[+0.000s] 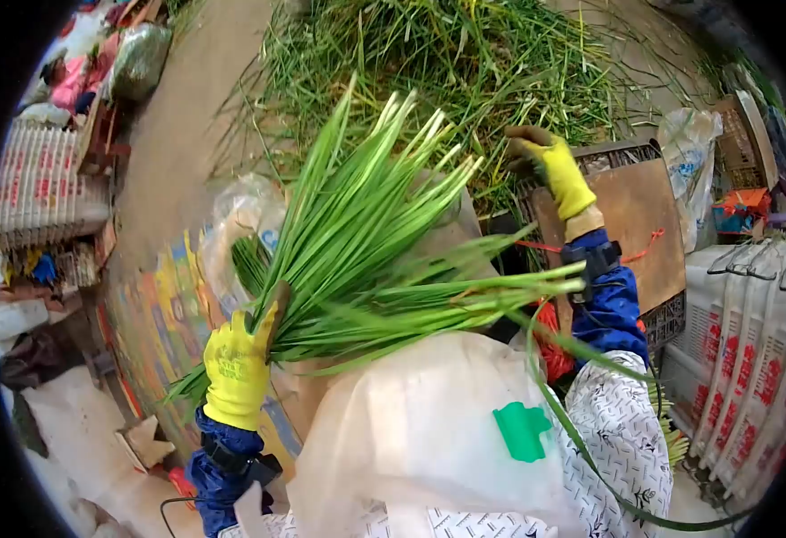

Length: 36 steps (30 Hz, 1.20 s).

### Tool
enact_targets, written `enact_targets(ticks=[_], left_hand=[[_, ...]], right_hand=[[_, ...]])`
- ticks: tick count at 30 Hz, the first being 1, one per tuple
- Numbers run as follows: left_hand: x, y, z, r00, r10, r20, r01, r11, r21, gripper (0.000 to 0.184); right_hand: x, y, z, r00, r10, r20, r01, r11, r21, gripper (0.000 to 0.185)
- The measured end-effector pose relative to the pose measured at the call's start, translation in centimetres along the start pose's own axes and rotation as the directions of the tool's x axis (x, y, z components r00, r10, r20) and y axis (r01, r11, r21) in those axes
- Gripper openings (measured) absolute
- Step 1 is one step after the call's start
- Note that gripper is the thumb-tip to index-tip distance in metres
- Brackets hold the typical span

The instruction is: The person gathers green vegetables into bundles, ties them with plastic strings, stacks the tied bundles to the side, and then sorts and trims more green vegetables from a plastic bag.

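My left hand [238, 363], in a yellow glove with dark fingertips, is closed round the leafy end of a bunch of garlic chives [348, 224]. The long green leaves fan out up and to the right, their pale stem ends pointing away from me. Some stalks lie apart across the right side and look blurred. My right hand [545, 161], gloved the same way, is raised beyond the bunch, its fingers stretched out near a heap of loose leaves [447, 72]. I see nothing in it. A whitish apron [411, 430] with a green patch [522, 431] covers my lap.
A brown board [630, 215] lies on a dark crate [666, 318] at the right, with red string [550, 345] nearby. White crates with red lettering [742, 350] stand far right; more white crates [47, 184] stand left. A clear plastic bag [242, 220] lies beyond my left hand.
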<state>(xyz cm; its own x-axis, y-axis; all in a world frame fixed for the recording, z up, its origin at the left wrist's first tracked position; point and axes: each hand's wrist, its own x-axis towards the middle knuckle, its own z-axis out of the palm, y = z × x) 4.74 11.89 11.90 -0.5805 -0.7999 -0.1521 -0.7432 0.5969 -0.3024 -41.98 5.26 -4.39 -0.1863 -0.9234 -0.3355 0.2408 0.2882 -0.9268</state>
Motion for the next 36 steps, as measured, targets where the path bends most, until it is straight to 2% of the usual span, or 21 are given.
enact_targets(ticks=[2,3,5,6,7,9,11,13,15,18,19,20,21,24,26,28,29,30,31,32,36], left_hand=[[-1.1,0.7,0.9,0.999,-0.04,0.006,0.041,0.995,-0.089,0.056],[-1.6,0.8,1.3,0.999,-0.052,0.009,0.053,0.992,-0.115,0.056],[-2.3,1.1,2.1,0.998,-0.069,0.012,0.07,0.983,-0.168,0.057],[-2.7,1.1,2.6,0.997,-0.07,0.011,0.071,0.979,-0.193,0.057],[-3.1,0.8,3.2,0.997,-0.076,0.001,0.075,0.974,-0.213,0.057],[-3.6,0.5,4.0,0.996,-0.084,-0.025,0.075,0.964,-0.257,0.056],[-3.9,0.5,4.0,0.995,-0.08,-0.055,0.059,0.948,-0.313,0.053],[-4.4,0.4,5.3,0.992,-0.087,-0.095,0.05,0.938,-0.344,0.051],[-4.9,0.4,5.5,0.99,-0.103,-0.091,0.066,0.937,-0.343,0.051],[-4.9,0.5,5.9,0.987,-0.139,-0.086,0.1,0.932,-0.349,0.048],[-4.9,0.5,6.1,0.985,-0.136,-0.108,0.088,0.926,-0.368,0.048],[-4.5,0.5,5.5,0.987,-0.133,-0.088,0.09,0.922,-0.377,0.043],[-4.4,0.3,5.6,0.987,-0.125,-0.096,0.081,0.924,-0.375,0.044],[-5.0,0.5,6.2,0.988,-0.119,-0.101,0.075,0.928,-0.364,0.046],[-4.7,0.4,6.7,0.985,-0.117,-0.128,0.067,0.937,-0.342,0.048],[-4.3,0.4,7.2,0.982,-0.109,-0.156,0.048,0.935,-0.35,0.049],[-4.3,0.6,7.5,0.981,-0.106,-0.165,0.04,0.932,-0.359,0.05],[-4.3,0.8,7.9,0.979,-0.122,-0.165,0.056,0.932,-0.359,0.053],[-4.4,1.0,8.0,0.981,-0.143,-0.127,0.079,0.906,-0.415,0.054],[-4.3,1.0,8.1,0.983,-0.157,-0.092,0.097,0.879,-0.467,0.056],[-4.2,1.4,9.5,0.974,-0.205,-0.092,0.115,0.806,-0.581,0.062]], right_hand=[[0.5,-0.5,-1.0,0.998,-0.051,-0.035,0.045,0.985,-0.165,0.023],[0.2,-1.0,-1.4,0.992,0.056,-0.109,-0.068,0.992,-0.105,0.021],[-0.4,-2.5,-1.4,0.999,-0.035,-0.034,0.034,0.999,-0.012,0.021],[0.8,-2.3,-1.9,0.96,-0.236,-0.153,0.186,0.94,-0.286,0.02],[1.1,-3.1,-1.8,0.983,-0.181,-0.042,0.174,0.977,-0.123,0.021],[0.8,-5.5,0.7,0.957,-0.27,-0.103,0.237,0.939,-0.251,0.028],[1.4,-6.7,2.8,0.913,-0.405,0.041,0.399,0.869,-0.292,0.036],[1.6,-8.0,5.1,0.952,-0.224,0.208,0.26,0.951,-0.166,0.042],[2.9,-7.0,7.1,0.925,-0.339,0.173,0.363,0.653,-0.664,0.048],[3.9,-8.2,10.0,0.876,-0.321,0.36,0.476,0.451,-0.755,0.064],[4.1,-8.7,10.7,0.879,-0.231,0.417,0.47,0.282,-0.836,0.069],[4.5,-8.1,11.9,0.862,-0.353,0.363,0.381,-0.02,-0.924,0.071],[4.6,-8.3,12.6,0.713,-0.605,0.356,0.507,0.093,-0.857,0.075],[4.1,-11.2,13.9,0.625,-0.669,0.402,0.647,0.157,-0.746,0.074],[3.6,-10.9,16.6,0.817,-0.249,0.521,0.5,-0.146,-0.854,0.078],[3.9,-9.0,18.6,0.837,-0.013,0.547,0.5,-0.389,-0.774,0.077],[3.3,-7.8,18.7,0.701,-0.143,0.699,0.642,-0.302,-0.705,0.064],[3.3,-7.1,18.7,0.713,-0.1,0.694,0.701,0.063,-0.711,0.053],[3.0,-6.9,19.2,0.715,-0.056,0.697,0.649,0.422,-0.632,0.043],[0.8,-9.2,20.0,0.781,0.036,0.624,0.472,0.621,-0.626,0.027],[3.8,-10.5,13.9,0.765,-0.384,0.517,0.488,0.87,-0.076,0.022]])
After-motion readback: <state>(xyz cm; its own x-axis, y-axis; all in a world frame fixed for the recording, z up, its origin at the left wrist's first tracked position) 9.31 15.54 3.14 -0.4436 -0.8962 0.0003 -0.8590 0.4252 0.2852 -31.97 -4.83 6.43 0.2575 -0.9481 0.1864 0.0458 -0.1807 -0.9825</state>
